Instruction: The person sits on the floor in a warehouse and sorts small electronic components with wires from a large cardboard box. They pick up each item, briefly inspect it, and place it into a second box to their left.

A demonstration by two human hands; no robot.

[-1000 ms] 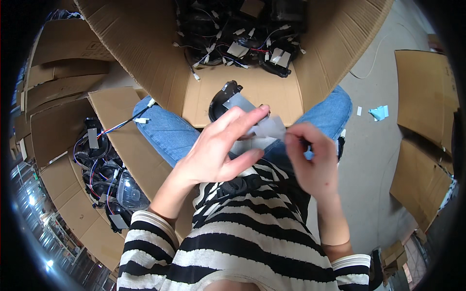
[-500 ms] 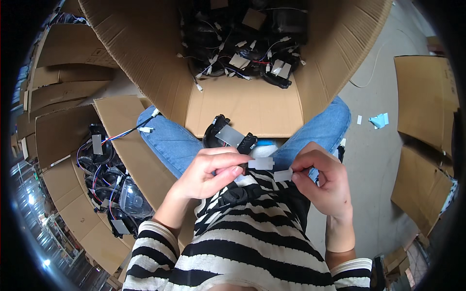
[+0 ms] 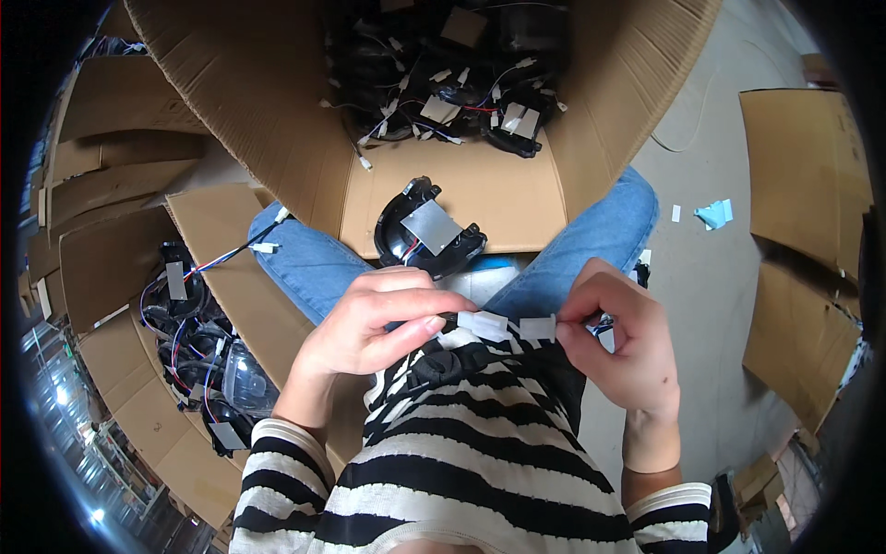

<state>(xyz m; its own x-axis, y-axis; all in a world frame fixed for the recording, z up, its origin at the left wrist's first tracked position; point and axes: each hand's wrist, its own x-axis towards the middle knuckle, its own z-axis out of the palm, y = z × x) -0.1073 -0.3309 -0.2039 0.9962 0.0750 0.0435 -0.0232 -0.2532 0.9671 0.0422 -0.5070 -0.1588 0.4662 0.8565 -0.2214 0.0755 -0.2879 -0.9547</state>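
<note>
So there are 2 small white pieces here, 1 per hand, up over the person's lap. The left white piece is pinched by the left hand, thumb and index clamped on its end. The right white piece sits in the right hand, same deal: fingertips closed on the outer edge. They face each other with a small gap, not touching. My read is the step in hand is fine handling of these 2 bits, and the next move calls for a light pinch and steady wrists, since they look thin and flimsy. Can't tell if the left piece is wired to anything.

Just beyond the left hand there's a black curved part with a grey plate on it, at the near edge of a big cardboard box. More black parts with white connectors are heaped deeper inside. Off left, another box holds similar stuff, and a blue scrap lies on the floor to the right.
</note>
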